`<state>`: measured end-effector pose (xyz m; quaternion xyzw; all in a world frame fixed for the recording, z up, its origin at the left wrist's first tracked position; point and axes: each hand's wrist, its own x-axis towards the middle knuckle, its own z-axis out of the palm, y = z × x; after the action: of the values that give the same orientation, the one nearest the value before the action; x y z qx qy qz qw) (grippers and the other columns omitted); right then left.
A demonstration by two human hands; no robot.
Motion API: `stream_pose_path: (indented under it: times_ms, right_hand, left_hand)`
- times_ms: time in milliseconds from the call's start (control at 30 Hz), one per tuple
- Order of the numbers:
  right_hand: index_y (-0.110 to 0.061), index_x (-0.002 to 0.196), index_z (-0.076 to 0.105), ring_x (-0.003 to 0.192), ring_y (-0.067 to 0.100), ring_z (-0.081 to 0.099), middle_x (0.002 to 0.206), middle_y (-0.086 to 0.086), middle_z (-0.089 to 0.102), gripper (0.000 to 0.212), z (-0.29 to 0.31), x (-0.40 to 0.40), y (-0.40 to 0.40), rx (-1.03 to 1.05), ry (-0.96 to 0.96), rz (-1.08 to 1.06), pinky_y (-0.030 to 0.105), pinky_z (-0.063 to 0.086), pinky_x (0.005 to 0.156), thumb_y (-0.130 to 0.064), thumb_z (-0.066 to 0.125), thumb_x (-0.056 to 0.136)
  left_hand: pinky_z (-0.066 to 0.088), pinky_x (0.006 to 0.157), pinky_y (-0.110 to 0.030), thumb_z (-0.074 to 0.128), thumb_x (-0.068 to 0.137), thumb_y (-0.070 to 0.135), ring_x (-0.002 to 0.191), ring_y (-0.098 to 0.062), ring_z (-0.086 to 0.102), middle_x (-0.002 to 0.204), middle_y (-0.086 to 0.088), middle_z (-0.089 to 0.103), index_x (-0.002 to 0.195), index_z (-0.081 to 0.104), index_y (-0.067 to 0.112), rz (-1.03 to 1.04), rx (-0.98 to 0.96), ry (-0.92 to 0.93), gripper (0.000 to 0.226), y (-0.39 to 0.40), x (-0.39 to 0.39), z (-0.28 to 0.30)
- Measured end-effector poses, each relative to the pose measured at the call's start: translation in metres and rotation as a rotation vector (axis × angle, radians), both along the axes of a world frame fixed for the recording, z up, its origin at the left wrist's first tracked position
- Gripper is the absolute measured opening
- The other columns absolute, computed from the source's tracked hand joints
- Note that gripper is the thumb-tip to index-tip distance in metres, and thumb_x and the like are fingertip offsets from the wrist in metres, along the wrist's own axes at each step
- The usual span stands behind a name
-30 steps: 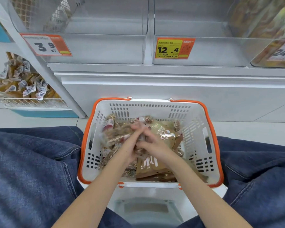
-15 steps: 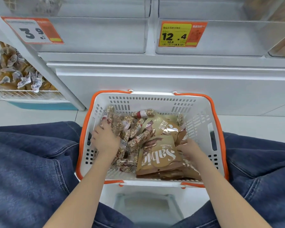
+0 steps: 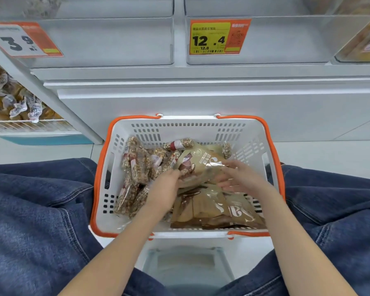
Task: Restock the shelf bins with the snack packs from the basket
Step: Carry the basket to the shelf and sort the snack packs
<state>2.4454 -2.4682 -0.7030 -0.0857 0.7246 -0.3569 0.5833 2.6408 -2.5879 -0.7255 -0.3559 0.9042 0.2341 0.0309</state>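
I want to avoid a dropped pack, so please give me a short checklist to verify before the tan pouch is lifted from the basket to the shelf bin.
1. Left hand has a grip on the tan pouch: ok, fingers curl at its left edge.
2. Right hand has a grip too: cannot tell, its fingers lie at the right edge, blurred.
3. Pouch free of other packs: not ok, it rests on more pouches and against the nut bars.
4. Bin with the 12.4 tag has room: ok, its visible part looks empty.
5. Path upward is free: ok, nothing between the basket and the bin.
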Motion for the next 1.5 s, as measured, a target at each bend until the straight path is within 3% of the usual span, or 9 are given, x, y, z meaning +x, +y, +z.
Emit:
stream_pose_path:
  times_ms: [133,200,400,567,667,800,933,1200,1500]
  right_hand:
    - [-0.035,0.139,0.038,0.131,0.027,0.040,0.150,-0.001,0.035,0.067,-0.005,-0.014,0.023,0.379,0.168,0.906,0.045,0.040,0.105,-0.030,0.073,0.081]
    - [-0.038,0.147,0.023,0.141,0.026,0.025,0.157,-0.006,0.021,0.087,-0.014,0.003,0.027,0.377,0.140,1.054,0.045,0.028,0.113,-0.040,0.075,0.078]
    - [-0.048,0.147,0.014,0.145,0.023,0.016,0.159,-0.009,0.013,0.094,-0.029,0.015,0.039,0.257,0.153,1.031,0.047,0.019,0.116,-0.048,0.074,0.075]
    - [-0.042,0.150,0.013,0.144,0.021,0.018,0.158,-0.010,0.011,0.093,-0.005,0.008,0.047,0.232,0.124,1.018,0.038,0.023,0.115,-0.011,0.067,0.081]
    - [-0.043,0.147,0.023,0.136,0.023,0.033,0.157,-0.012,0.015,0.090,-0.006,0.013,0.052,0.196,0.412,1.109,0.041,0.036,0.109,-0.010,0.069,0.078]
    - [-0.027,0.129,0.055,0.118,0.024,0.053,0.133,0.000,0.054,0.049,-0.021,0.033,0.047,0.015,0.729,1.118,0.037,0.046,0.095,-0.011,0.064,0.083]
    - [-0.018,0.108,0.066,0.097,0.024,0.062,0.102,0.004,0.068,0.022,-0.014,0.048,0.031,-0.030,0.981,0.913,0.029,0.044,0.072,-0.013,0.051,0.093]
    - [-0.022,0.093,0.074,0.072,0.017,0.058,0.080,-0.002,0.069,0.012,0.014,0.036,0.007,-0.338,1.135,0.595,0.031,0.046,0.058,-0.027,0.063,0.088]
    - [-0.020,0.097,0.064,0.086,0.011,0.059,0.094,-0.008,0.066,0.015,0.028,0.014,0.011,-0.299,0.992,0.342,0.027,0.049,0.073,-0.009,0.062,0.086]
  left_hand:
    - [0.036,0.057,-0.029,0.047,0.099,0.021,0.075,-0.025,0.058,0.083,-0.003,0.051,0.086,0.047,0.013,0.075,0.005,0.045,0.015,-0.024,0.003,0.004]
    - [0.037,0.057,-0.030,0.046,0.099,0.022,0.075,-0.026,0.058,0.082,-0.004,0.052,0.092,0.052,0.009,0.057,0.019,0.044,0.016,-0.023,-0.002,0.005]
    - [0.043,0.050,-0.030,0.046,0.098,0.016,0.069,-0.022,0.059,0.102,-0.009,0.063,0.135,0.034,0.017,-0.034,-0.029,-0.013,0.039,-0.007,0.000,0.007]
    - [0.044,0.050,-0.029,0.056,0.083,-0.006,0.076,-0.024,0.058,0.140,-0.010,0.038,0.144,0.005,0.038,-0.208,-0.122,-0.043,0.091,-0.005,0.004,0.007]
    - [0.042,0.067,-0.030,0.047,0.089,0.000,0.099,-0.029,0.054,0.152,-0.003,0.020,0.148,0.017,0.037,-0.228,-0.069,-0.089,0.076,0.000,0.000,0.017]
    - [0.043,0.078,-0.035,0.040,0.098,0.040,0.111,-0.028,0.054,0.131,0.007,0.042,0.143,0.026,0.038,-0.388,-0.163,-0.001,0.048,0.006,-0.006,0.018]
    - [0.048,0.091,-0.039,0.048,0.093,0.008,0.111,-0.028,0.058,0.131,-0.004,0.057,0.120,0.064,0.014,-0.349,-0.040,0.015,0.032,0.007,-0.011,0.015]
    - [0.031,0.052,-0.027,0.053,0.090,0.050,0.050,-0.013,0.043,0.056,-0.008,0.053,0.080,0.072,0.024,-0.099,0.416,0.138,0.034,0.003,-0.024,0.040]
    - [0.041,0.069,-0.024,0.059,0.091,0.006,0.068,-0.012,0.051,0.071,0.006,0.056,0.086,0.069,0.008,0.035,0.241,0.093,0.011,-0.007,-0.018,0.030]
